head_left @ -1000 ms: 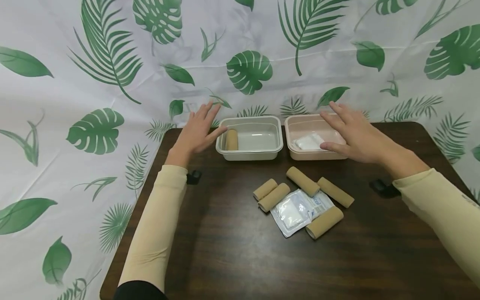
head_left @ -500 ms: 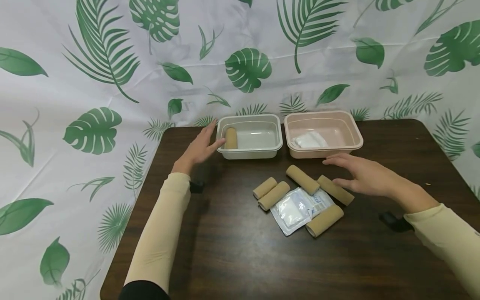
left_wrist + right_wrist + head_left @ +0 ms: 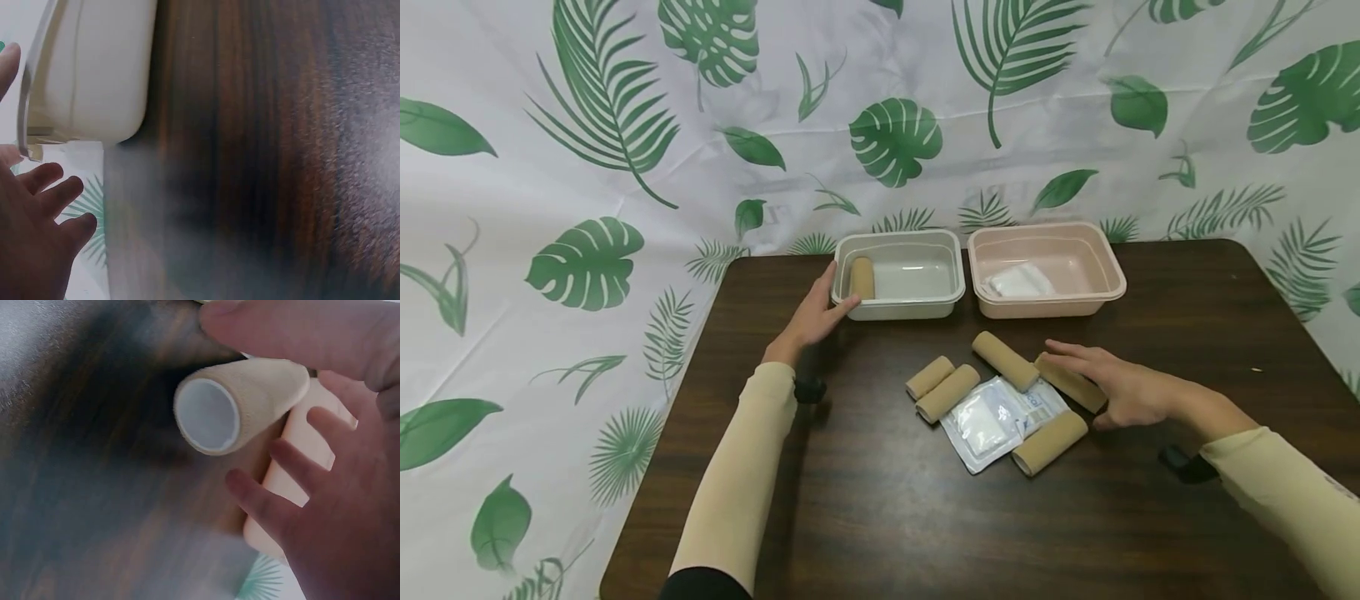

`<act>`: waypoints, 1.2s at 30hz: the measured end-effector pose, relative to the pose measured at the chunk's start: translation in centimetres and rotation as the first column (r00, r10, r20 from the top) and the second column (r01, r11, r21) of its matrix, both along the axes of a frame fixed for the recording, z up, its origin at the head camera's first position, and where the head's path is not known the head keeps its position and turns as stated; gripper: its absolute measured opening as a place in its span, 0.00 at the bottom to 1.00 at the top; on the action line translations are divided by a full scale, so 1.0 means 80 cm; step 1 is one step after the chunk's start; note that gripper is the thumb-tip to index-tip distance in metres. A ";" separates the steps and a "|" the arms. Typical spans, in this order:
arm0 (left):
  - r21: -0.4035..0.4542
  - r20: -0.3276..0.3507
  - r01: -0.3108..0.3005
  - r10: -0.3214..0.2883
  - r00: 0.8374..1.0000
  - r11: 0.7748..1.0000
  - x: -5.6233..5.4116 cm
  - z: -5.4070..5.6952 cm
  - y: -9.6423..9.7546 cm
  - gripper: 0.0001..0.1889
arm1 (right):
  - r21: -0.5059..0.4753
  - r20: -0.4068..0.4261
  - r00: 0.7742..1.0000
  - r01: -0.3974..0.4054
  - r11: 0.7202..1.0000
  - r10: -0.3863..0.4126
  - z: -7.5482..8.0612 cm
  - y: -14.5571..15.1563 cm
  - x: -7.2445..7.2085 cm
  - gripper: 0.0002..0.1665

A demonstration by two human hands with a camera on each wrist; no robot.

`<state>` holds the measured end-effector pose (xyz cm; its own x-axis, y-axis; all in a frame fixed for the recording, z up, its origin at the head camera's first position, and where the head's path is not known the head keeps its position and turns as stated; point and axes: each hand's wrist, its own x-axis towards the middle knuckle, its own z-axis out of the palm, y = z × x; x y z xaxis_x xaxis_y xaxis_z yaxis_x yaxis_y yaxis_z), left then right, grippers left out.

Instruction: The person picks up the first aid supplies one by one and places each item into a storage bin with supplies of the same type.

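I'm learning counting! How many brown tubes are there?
6: one tube in the grey tub, two at the packaging's left, one at its far edge, one by the right hand and one at lower right.

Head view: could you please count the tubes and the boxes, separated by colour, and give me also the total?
Grey box: 1
Pink box: 1
Brown tubes: 6 (5 on the table, 1 in the grey box)
Total: 8

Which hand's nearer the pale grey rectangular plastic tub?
Left. The left hand is at the left end of the tub; the right hand is farther away, by the rightmost tan hollow tube.
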<state>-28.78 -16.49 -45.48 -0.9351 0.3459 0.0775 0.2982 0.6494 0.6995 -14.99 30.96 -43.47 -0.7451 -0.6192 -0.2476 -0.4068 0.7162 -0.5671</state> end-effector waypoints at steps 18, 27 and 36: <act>0.047 0.039 -0.030 0.028 0.999 0.998 -0.002 -0.012 0.010 0.49 | -0.072 -0.012 1.000 0.002 0.997 -0.002 -0.021 0.001 0.004 0.68; 0.051 0.060 -0.030 0.027 0.998 0.998 0.000 -0.014 0.014 0.51 | -0.051 -0.068 0.998 0.016 0.999 -0.019 -0.024 -0.007 0.005 0.63; 0.054 0.079 -0.047 0.042 0.996 0.997 0.001 -0.014 0.011 0.51 | -0.042 -0.088 0.995 0.032 0.999 -0.036 -0.021 -0.010 -0.001 0.59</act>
